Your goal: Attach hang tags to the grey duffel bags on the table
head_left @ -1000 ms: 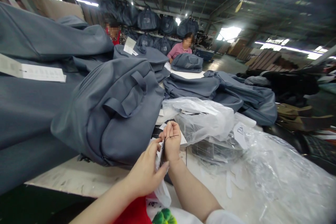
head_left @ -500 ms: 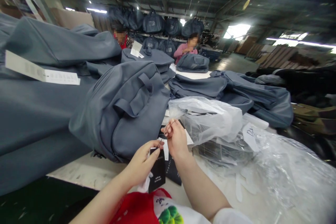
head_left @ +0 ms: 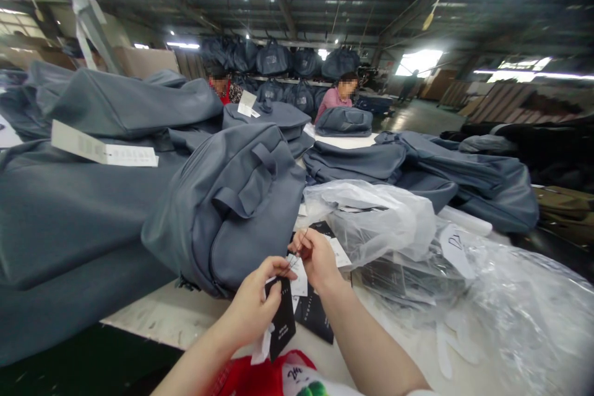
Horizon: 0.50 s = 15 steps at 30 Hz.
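Note:
My left hand (head_left: 263,288) is closed on a black hang tag (head_left: 281,322), pinched near its top, with a thin dark string (head_left: 293,258) running up from it. A crumpled white slip dangles beside that tag. My right hand (head_left: 316,257) pinches the other end of the string between thumb and fingers. Under my hands, another black hang tag (head_left: 315,318) and white labels (head_left: 299,277) lie on the white table (head_left: 158,315). Just beyond my left hand stands a blue-grey bag (head_left: 250,223) with two short handles and a front pocket.
Clear plastic bags (head_left: 394,223) holding black tags lie to the right, with loose plastic wrap (head_left: 524,309) nearer me. Large blue-grey bags (head_left: 83,216) with a white tag (head_left: 106,151) fill the left. More bags (head_left: 468,179) lie behind. Two people (head_left: 336,99) sit across the table.
The whole view has shifted, so things appear slightly lower and to the right. Both hands keep their pinch on the string and tag, and the left-hand tag has tilted a little.

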### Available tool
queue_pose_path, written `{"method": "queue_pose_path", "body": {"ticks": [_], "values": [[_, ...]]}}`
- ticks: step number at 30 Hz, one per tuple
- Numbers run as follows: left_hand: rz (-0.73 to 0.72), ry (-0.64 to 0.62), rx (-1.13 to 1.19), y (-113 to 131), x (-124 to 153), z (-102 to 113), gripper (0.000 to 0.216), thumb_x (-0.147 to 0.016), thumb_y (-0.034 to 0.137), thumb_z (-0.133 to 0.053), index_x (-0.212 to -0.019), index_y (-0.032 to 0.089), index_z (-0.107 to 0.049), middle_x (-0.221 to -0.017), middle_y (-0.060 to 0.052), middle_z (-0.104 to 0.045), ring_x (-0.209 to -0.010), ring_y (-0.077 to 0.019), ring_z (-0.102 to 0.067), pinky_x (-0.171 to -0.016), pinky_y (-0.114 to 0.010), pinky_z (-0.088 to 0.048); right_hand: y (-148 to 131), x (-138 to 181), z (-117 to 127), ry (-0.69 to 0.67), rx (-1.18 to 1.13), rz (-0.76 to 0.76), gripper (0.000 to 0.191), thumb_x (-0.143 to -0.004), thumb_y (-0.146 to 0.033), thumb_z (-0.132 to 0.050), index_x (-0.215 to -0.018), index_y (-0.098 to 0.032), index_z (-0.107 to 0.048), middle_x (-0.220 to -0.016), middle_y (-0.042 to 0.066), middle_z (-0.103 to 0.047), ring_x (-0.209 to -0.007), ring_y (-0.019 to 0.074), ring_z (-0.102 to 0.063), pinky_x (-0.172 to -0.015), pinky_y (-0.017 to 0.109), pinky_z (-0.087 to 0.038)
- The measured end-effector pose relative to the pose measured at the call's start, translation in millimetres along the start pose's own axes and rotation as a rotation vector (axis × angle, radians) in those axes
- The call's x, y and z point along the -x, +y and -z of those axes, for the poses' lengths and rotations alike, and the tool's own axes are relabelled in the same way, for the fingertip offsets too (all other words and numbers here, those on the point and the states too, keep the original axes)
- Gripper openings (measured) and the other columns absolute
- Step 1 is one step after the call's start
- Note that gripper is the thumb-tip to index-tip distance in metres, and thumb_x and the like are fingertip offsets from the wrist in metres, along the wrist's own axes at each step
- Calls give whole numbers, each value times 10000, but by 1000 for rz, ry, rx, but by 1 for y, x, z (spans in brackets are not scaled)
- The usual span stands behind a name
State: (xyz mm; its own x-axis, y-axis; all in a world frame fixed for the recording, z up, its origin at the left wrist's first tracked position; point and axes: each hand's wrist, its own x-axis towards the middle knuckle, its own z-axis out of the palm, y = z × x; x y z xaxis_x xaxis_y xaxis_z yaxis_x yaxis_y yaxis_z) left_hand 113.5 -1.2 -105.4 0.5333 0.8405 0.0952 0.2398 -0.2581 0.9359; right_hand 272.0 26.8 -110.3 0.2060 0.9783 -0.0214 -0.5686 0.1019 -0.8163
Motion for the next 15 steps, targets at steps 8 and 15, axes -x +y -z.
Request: {"method": "queue_pose_path", "body": {"ticks": [8, 15], "values": [[56, 102, -56, 21, 20, 31, 242, -899, 302, -441, -1129, 236, -482, -868, -10, -696, -869, -173, -638, -871, -307, -449, -19, 2, -21, -290, -195, -190, 389, -742, -342, -601, -446, -206, -388, -782, 72, -679, -806, 206, -605, -919, 428, -443], [165, 166, -454, 52, 42, 70, 252, -890, 360, -439, -781, 231, -626, -785, -21, -682, -766, -198, -628, -725, -291, -447, -16, 18, -58, -612, -122, -99, 324, -755, -475, -654, -910, -195, -703, -1310, 109, -580, -1322, 245, -414, -1045, 392, -354]]}}
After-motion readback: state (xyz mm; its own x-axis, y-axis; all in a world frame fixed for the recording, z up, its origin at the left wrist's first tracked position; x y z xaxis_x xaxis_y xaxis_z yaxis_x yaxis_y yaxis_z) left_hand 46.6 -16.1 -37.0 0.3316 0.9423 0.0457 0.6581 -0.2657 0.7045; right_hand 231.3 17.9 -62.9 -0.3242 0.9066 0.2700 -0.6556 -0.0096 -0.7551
